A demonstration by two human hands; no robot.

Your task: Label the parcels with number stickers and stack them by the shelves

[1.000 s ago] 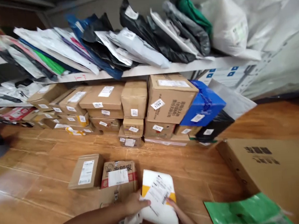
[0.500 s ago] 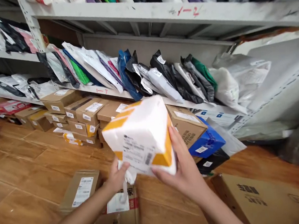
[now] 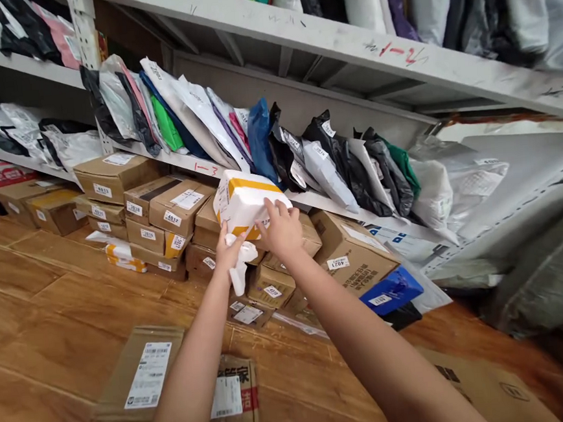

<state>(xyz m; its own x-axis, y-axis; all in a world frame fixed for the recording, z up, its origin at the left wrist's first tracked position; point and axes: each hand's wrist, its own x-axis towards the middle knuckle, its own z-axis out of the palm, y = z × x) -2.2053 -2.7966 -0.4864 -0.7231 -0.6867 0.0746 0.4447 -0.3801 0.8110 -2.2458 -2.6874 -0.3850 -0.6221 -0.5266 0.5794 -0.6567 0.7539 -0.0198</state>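
A white parcel with orange stripes (image 3: 253,188) is held out in front of the shelf's lower edge, above the stacked cardboard boxes. My left hand (image 3: 228,249) grips its near left corner, where a loose flap of white wrapping (image 3: 241,269) hangs down. Against its near right side my right hand (image 3: 281,229) is pressed, fingers lying over a small number label that shows only in part. The parcel is tilted, and its underside is hidden.
Cardboard boxes (image 3: 157,208) with number stickers line the floor under a white metal shelf (image 3: 267,30). Bagged parcels (image 3: 326,162) lean along the shelf. A blue box (image 3: 395,290) sits at right. Flat cartons (image 3: 138,372) lie on the wooden floor near me.
Both hands have carried the parcel forward, away from me, toward the boxes beneath the shelf. It has turned, so its large printed label no longer shows. The camera view has tilted.
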